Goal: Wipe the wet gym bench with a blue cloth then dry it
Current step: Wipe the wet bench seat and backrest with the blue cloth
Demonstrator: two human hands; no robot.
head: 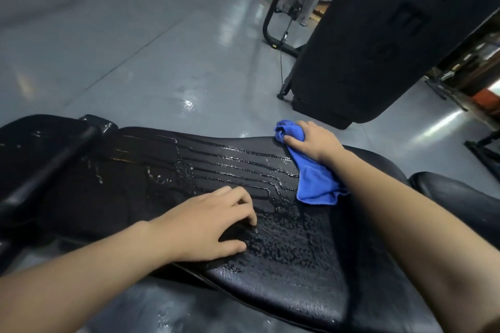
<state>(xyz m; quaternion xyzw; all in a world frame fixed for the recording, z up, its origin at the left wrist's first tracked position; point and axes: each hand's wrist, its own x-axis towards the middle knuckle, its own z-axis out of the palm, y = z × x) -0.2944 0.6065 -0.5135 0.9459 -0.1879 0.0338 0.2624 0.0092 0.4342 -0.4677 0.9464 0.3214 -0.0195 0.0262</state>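
Note:
The black padded gym bench (284,273) runs across the lower half of the head view, its surface covered in water beads and long streaks. My right hand (313,140) grips a bunched blue cloth (316,184) at the bench's far edge, and the rest of the cloth trails toward me over the pad. My left hand (213,222) rests on the wet pad near its front edge, fingers spread, holding nothing.
A second black pad (40,151) adjoins the bench at the left and another pad (454,194) at the right. A large black upright pad of a gym machine (378,43) stands behind. Black frame tubes (270,16) and a wet grey floor (135,48) lie beyond.

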